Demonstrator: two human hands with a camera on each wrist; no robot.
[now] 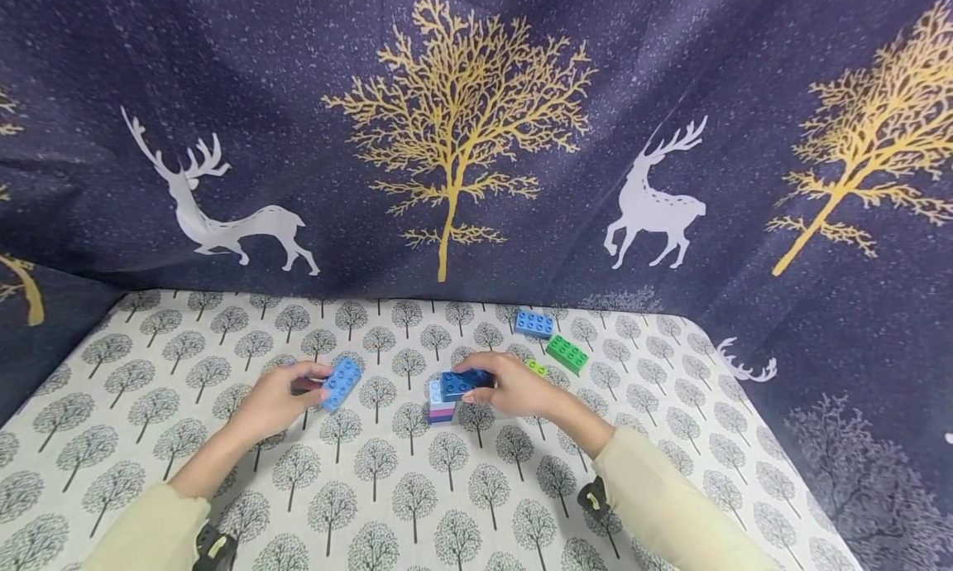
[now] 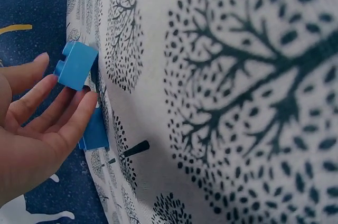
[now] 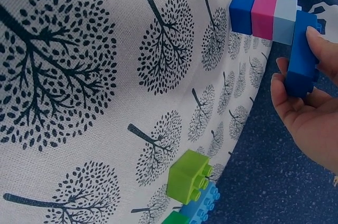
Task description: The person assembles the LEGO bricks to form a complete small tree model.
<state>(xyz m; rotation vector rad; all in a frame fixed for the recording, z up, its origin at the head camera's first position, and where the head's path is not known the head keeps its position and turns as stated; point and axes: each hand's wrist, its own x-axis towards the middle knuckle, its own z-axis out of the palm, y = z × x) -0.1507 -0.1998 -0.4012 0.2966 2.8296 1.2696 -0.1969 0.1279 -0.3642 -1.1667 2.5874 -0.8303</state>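
Note:
My left hand (image 1: 271, 401) pinches the near end of a light blue toy building brick (image 1: 342, 384), its studs facing up. In the left wrist view the same brick (image 2: 78, 66) shows end-on against the fingertips. My right hand (image 1: 514, 385) grips a dark blue brick (image 1: 465, 384) between thumb and fingers. One end of that brick overlaps the top of a small upright stack (image 1: 441, 410). From the right wrist, the stack shows a dark blue brick (image 3: 242, 11) at the base, a pink brick (image 3: 262, 15), then a pale blue brick (image 3: 284, 20), right beside the held brick.
Beyond the right hand lie a blue brick (image 1: 534, 323), a green brick (image 1: 568, 353) and a lime green brick (image 1: 536, 367), partly behind the hand. All rest on a tree-patterned tablecloth (image 1: 357, 505). A dark blue curtain (image 1: 521, 240) rises along the table's far edge.

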